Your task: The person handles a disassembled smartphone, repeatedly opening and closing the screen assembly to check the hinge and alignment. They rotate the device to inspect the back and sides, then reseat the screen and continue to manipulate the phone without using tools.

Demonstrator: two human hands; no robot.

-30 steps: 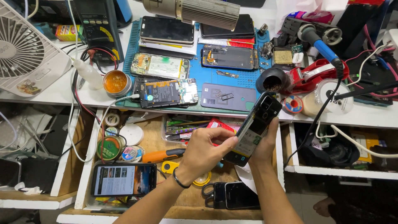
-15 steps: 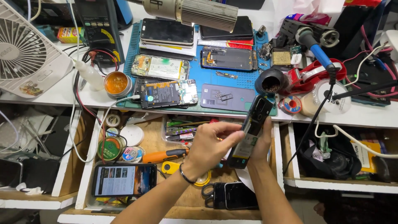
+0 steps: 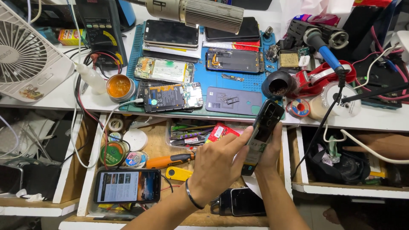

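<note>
Both my hands hold a black phone [image 3: 265, 125] tilted upright over an open wooden drawer [image 3: 91, 170], just below the bench edge. My left hand [image 3: 219, 164], with a dark bracelet at the wrist, presses its fingers along the phone's left edge. Cupped behind the phone's lower half, my right hand [image 3: 272, 150] supports it from the right. The phone's dark camera end points up towards a blue work mat [image 3: 251, 83]. On the mat lie several opened phones, among them one showing its battery [image 3: 170, 96], and a grey back cover [image 3: 233, 101].
The drawer holds a phone with a lit screen [image 3: 128, 186], an orange screwdriver [image 3: 170, 160], tape rolls and another dark phone [image 3: 247, 202]. On the bench stand a white fan [image 3: 25, 55], a multimeter [image 3: 100, 30], an orange flux tin [image 3: 119, 86] and a blue-handled soldering iron [image 3: 326, 51].
The phone has turned in my hands, now showing more of its edge. My left fingers have shifted from pinching it to lying along its side.
</note>
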